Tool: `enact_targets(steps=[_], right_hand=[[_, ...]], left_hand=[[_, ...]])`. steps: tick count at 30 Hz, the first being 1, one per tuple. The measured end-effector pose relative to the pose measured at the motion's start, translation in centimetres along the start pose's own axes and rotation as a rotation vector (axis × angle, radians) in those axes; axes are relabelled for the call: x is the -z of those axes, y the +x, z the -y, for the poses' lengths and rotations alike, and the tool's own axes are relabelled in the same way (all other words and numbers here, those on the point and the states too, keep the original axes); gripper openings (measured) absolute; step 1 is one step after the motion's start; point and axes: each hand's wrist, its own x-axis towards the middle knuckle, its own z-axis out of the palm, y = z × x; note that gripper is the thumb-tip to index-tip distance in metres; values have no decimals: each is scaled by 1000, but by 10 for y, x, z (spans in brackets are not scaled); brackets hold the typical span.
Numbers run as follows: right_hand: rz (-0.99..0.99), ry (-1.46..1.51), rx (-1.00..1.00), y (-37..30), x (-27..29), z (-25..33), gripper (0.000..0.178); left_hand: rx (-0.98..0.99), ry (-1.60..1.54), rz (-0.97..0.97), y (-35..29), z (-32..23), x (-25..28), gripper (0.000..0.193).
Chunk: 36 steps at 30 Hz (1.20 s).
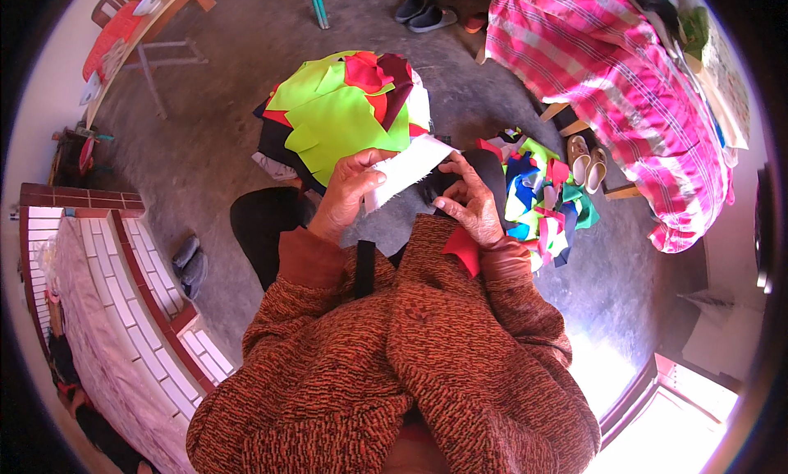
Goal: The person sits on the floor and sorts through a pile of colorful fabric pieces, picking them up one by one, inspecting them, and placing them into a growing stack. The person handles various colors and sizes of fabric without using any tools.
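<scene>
You sit above a grey floor (205,105), holding a strip of white cloth (408,169) aslant in front of your knees. Your left hand (343,196) pinches its lower left end between thumb and fingers. Your right hand (479,207) is at the upper right end, fingers bent and thumb apart from them; whether it grips the corner, you cannot tell from this view. A red scrap (464,249) lies beside your right wrist, and a black strip (364,269) lies on your lap. Just beyond the white cloth is a heap of lime, red and maroon fabric (336,117). On the floor to your right is a pile of many-coloured scraps (538,195), near a pair of beige shoes (596,170).
</scene>
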Motion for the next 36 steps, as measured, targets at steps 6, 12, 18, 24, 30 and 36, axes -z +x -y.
enact_targets(steps=[6, 12, 18, 24, 30, 36], right_hand=[[-19, 83, 45, -2, 5, -10, 56], [105, 180, -1, -3, 6, -2, 68], [121, 176, -163, -3, 8, -12, 19], [93, 230, -28, 34, 13, 15, 14], [83, -15, 95, 120, -4, 40, 16], [54, -539, 184, 191, -37, 21, 33]], left_hand=[[52, 149, 92, -2, 1, -4, 43], [106, 328, 303, 0, 14, -18, 45], [38, 547, 211, 2, 12, -28, 15], [-547, 1052, -211, 30, -5, 22, 17], [-590, 1506, -375, 56, 17, 89, 33], [-477, 1563, -398, 56, 18, 80, 36]])
